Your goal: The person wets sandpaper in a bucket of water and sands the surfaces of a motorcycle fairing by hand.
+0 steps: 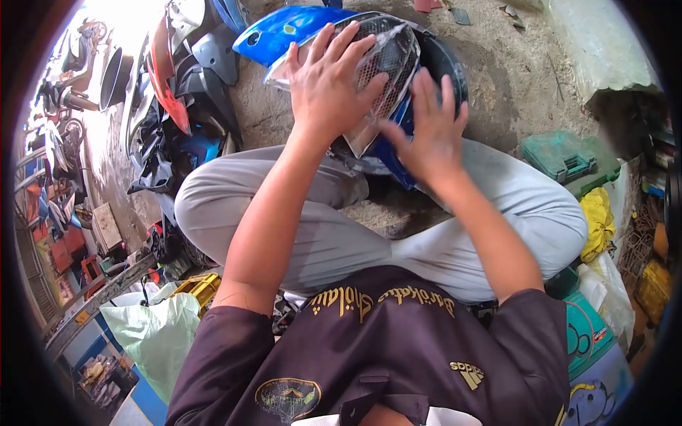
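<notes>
Dark, smooth cloth of a short-sleeved shirt (426, 355) lay nearest, with gold lettering across the chest and an oval badge. Beyond it, soft grey trousers (206, 206) creased into long folds over two crossed, bent legs.

At twelve o'clock, just past the shins, sat a glossy blue shell (298, 25), hard and curved like moulded plastic, tapering to a blunt point toward eleven. Set into it was a clear, angular panel (391, 53) with a honeycomb-like mesh pattern and a pale, scuffed edge. A black, rounded rim (455, 71) curved behind its right side.

The left hand (327, 96) was spread open, palm down on the panel, its fingers fanned toward the blue edge, grasping nothing. The right hand (435, 145) was open too, fingers apart and slightly bent, at the panel's lower right edge; it was blurred, so it was perhaps only brushing the shell.

Gritty, sandy-brown ground (533, 85) spread around them. At ten o'clock stood a long, curved red panel (165, 78) among dark, angular pieces. A ribbed green case (558, 156) lay between two and three, and a crumpled yellow bundle (598, 224) at three. Toward eight were a thin, wrinkled pale-green bag (160, 334) and a rigid yellow crate (197, 285).
</notes>
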### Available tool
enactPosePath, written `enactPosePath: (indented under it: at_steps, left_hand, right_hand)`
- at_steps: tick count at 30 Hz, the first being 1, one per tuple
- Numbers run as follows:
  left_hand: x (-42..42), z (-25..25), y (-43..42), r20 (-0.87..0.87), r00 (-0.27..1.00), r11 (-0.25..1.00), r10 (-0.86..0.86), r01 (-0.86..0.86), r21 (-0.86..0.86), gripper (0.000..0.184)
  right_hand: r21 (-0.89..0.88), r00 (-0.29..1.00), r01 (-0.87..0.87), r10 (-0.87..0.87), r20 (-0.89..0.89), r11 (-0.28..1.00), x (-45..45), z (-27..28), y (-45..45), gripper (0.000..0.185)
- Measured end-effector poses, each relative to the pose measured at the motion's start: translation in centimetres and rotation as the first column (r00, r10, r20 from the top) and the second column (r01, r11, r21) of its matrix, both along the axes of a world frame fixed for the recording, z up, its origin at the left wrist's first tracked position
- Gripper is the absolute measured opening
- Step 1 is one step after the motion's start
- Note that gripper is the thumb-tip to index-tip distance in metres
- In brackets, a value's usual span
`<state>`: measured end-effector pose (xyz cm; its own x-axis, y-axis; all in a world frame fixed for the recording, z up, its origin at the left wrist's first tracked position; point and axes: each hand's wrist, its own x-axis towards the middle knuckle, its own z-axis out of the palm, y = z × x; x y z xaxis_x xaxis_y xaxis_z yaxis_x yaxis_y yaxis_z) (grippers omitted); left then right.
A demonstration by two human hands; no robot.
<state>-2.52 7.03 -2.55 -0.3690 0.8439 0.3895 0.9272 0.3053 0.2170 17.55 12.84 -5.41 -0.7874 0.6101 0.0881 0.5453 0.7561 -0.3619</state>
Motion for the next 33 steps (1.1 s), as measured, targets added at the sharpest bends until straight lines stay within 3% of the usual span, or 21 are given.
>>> enactPosePath:
  at_steps: [3, 6, 9, 12, 19, 22, 23, 29, 33]
  left_hand:
    - [0.1, 0.2, 0.1, -0.006, 1.000, 1.000, 0.007, -0.007, -0.014, 0.061]
    - [-0.1, 0.2, -0.1, -0.009, 1.000, 1.000, 0.003, -0.003, -0.008, 0.062]
    - [0.1, -0.4, 0.1, -0.017, 0.999, 0.998, 0.048, -0.047, 0.033, 0.064]
    - [0.9, -0.7, 0.5, -0.026, 0.996, 0.995, 0.090, -0.089, 0.047, 0.069]
    - [-0.5, 0.0, 0.0, -0.010, 1.000, 0.999, -0.018, 0.018, -0.041, 0.068]
    - [-1.4, 0.2, -0.1, -0.002, 0.998, 0.996, -0.060, 0.060, -0.065, 0.067]
    - [-1.5, 0.4, 0.1, -0.001, 0.998, 0.995, -0.065, 0.065, -0.073, 0.067]
    - [-0.8, 1.0, -0.1, -0.005, 0.999, 0.992, -0.038, 0.037, -0.119, 0.067]
    - [-0.9, 0.7, 0.1, -0.017, 0.999, 0.993, -0.049, 0.047, -0.105, 0.066]
  right_hand:
    - [-0.033, 0.996, -0.031, 0.028, -0.080, 0.999, 1.0, -0.2, -0.7, 0.106]
    - [-0.040, 0.992, -0.127, 0.127, -0.018, 0.991, 2.8, 1.0, -4.1, 0.107]
    - [0.082, 0.996, -0.083, 0.085, -0.031, 0.993, 1.5, 0.1, -2.4, 0.103]
    - [0.060, 0.990, -0.066, 0.073, -0.119, 0.996, 1.2, -0.4, 0.1, 0.099]
    - [0.095, 0.966, -0.129, 0.147, -0.214, 0.987, 2.5, -1.2, -1.1, 0.048]
    - [0.163, 0.940, -0.112, 0.158, -0.302, 0.980, 1.2, -1.2, 0.5, 0.039]
    - [0.079, 0.943, -0.049, 0.072, -0.324, 0.996, 0.7, -0.4, 1.2, 0.032]
    - [0.194, 0.926, -0.191, 0.242, -0.291, 0.962, 2.0, -1.3, 0.0, 0.033]
    - [0.108, 0.937, -0.117, 0.146, -0.318, 0.987, 0.6, -1.1, 2.3, 0.033]
